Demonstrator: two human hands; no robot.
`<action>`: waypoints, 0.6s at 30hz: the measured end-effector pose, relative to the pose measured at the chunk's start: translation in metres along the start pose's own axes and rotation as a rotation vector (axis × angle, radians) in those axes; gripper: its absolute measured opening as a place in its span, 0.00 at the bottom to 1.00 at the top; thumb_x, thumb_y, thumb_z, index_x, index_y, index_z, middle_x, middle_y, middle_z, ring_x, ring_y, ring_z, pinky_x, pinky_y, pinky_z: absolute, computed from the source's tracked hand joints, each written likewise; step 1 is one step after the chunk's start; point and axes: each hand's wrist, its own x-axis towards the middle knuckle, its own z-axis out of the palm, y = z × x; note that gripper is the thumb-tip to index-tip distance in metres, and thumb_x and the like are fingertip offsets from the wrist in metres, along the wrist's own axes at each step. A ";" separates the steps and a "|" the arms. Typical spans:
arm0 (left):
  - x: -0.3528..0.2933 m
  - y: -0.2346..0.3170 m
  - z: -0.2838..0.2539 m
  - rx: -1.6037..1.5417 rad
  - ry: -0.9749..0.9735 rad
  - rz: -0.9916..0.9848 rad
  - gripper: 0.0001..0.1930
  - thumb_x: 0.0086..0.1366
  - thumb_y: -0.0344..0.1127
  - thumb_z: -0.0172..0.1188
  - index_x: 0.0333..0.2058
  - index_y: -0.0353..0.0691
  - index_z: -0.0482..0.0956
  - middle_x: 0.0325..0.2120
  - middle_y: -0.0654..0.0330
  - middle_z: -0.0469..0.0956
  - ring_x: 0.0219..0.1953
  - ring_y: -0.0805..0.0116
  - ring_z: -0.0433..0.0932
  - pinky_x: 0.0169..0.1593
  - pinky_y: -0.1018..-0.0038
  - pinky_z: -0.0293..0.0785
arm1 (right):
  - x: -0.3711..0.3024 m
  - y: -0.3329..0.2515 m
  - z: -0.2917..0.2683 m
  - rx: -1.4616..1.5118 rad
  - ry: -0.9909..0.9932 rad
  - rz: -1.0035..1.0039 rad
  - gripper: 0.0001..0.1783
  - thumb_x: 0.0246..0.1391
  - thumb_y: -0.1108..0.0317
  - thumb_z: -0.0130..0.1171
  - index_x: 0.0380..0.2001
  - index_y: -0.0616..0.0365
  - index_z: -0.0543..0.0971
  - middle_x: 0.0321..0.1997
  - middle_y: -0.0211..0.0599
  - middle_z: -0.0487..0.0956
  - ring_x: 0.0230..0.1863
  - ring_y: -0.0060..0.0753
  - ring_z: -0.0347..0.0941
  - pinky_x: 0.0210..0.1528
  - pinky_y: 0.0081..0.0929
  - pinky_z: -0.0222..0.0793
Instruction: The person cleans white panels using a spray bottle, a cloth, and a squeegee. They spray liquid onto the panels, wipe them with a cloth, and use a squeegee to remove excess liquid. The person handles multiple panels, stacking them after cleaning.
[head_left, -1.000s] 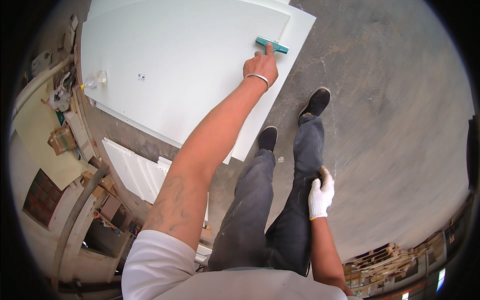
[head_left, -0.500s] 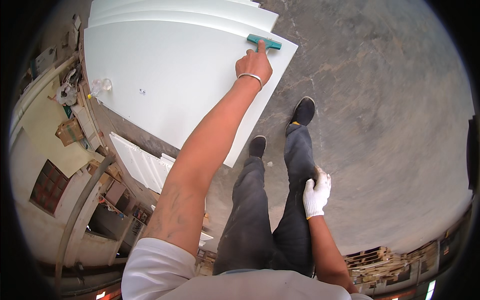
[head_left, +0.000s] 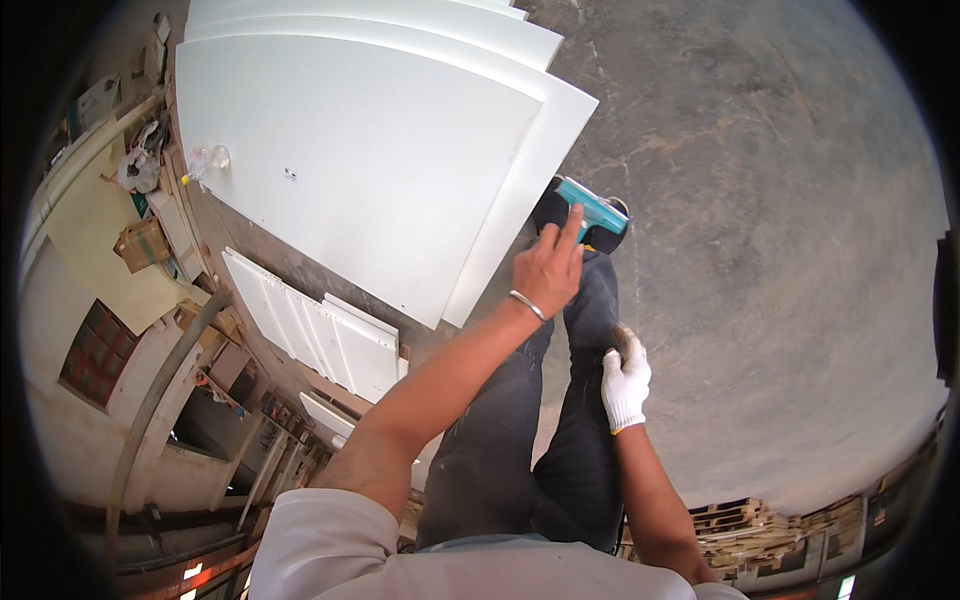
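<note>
My left hand (head_left: 552, 268) is closed around the handle of a teal T-shaped squeegee (head_left: 592, 207), its index finger stretched along the tool. The squeegee is clear of the boards, over my dark shoes. My right hand (head_left: 625, 382), in a white glove, rests by my knee with its fingers loosely extended and nothing seen in it. Large white panels (head_left: 350, 160) lie in a stack ahead and to the left. Along the right side, a strip of a lower layer (head_left: 520, 190) shows past the top panel's edge.
A crumpled clear plastic piece with a yellow cap (head_left: 208, 160) is at the stack's left edge. More white boards (head_left: 310, 320) lie below it. Concrete floor (head_left: 760, 260) stretches right. A cardboard box (head_left: 142, 244) is at left, wooden pallets (head_left: 750, 530) at lower right.
My left hand has drawn the squeegee off the panel's right corner, back toward me and rightward. An inner edge now shows along the stack's right side. My right hand stays by the knee.
</note>
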 end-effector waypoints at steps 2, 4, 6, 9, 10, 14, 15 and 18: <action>0.002 0.033 0.017 -0.173 -0.034 0.021 0.35 0.68 0.37 0.60 0.72 0.46 0.62 0.37 0.53 0.75 0.32 0.50 0.81 0.32 0.57 0.77 | 0.014 -0.003 0.000 0.394 -0.076 0.222 0.24 0.67 0.75 0.53 0.65 0.66 0.72 0.63 0.47 0.78 0.59 0.33 0.77 0.58 0.25 0.73; 0.005 0.064 0.032 -0.186 -0.256 -0.138 0.34 0.68 0.39 0.61 0.71 0.44 0.64 0.39 0.53 0.77 0.36 0.48 0.82 0.38 0.56 0.79 | 0.033 -0.005 -0.007 0.876 -0.127 0.248 0.28 0.71 0.63 0.54 0.68 0.66 0.68 0.67 0.46 0.74 0.64 0.36 0.74 0.63 0.31 0.70; -0.001 0.089 0.037 -0.178 -0.405 -0.196 0.33 0.68 0.39 0.61 0.70 0.40 0.63 0.46 0.51 0.79 0.43 0.45 0.83 0.47 0.53 0.79 | 0.051 -0.005 -0.017 1.265 -0.171 0.282 0.26 0.73 0.57 0.48 0.67 0.61 0.68 0.65 0.41 0.75 0.63 0.41 0.73 0.67 0.40 0.66; -0.016 0.108 0.036 -0.294 -0.459 -0.223 0.33 0.69 0.38 0.60 0.69 0.37 0.62 0.49 0.52 0.79 0.51 0.49 0.81 0.51 0.55 0.78 | 0.069 -0.003 -0.031 1.268 -0.106 0.508 0.14 0.69 0.61 0.56 0.52 0.56 0.76 0.52 0.36 0.81 0.54 0.36 0.78 0.61 0.39 0.72; -0.022 0.105 0.033 -0.306 -0.470 -0.151 0.33 0.68 0.38 0.60 0.69 0.37 0.62 0.49 0.51 0.79 0.53 0.49 0.79 0.53 0.56 0.76 | 0.071 -0.002 -0.033 1.193 0.012 0.553 0.11 0.69 0.66 0.55 0.50 0.56 0.76 0.49 0.37 0.81 0.49 0.36 0.79 0.56 0.38 0.76; -0.032 0.051 0.030 -0.491 -0.665 -0.069 0.31 0.67 0.35 0.60 0.68 0.36 0.64 0.53 0.47 0.76 0.60 0.49 0.73 0.62 0.56 0.70 | 0.074 -0.002 -0.030 1.164 0.040 0.608 0.07 0.68 0.70 0.55 0.46 0.59 0.75 0.44 0.40 0.80 0.46 0.38 0.79 0.51 0.41 0.78; -0.030 0.029 0.032 -0.572 -0.708 -0.068 0.31 0.67 0.34 0.60 0.67 0.35 0.65 0.55 0.46 0.76 0.62 0.48 0.71 0.65 0.56 0.68 | 0.074 -0.004 -0.029 1.139 -0.026 0.485 0.07 0.68 0.69 0.56 0.46 0.59 0.75 0.43 0.41 0.80 0.46 0.39 0.79 0.51 0.43 0.79; -0.025 -0.044 0.039 -0.103 0.188 -0.431 0.34 0.60 0.26 0.56 0.67 0.29 0.63 0.67 0.41 0.65 0.69 0.40 0.63 0.69 0.52 0.61 | 0.080 -0.012 -0.025 0.996 -0.007 0.262 0.08 0.69 0.67 0.56 0.44 0.61 0.72 0.41 0.46 0.78 0.43 0.51 0.76 0.52 0.55 0.76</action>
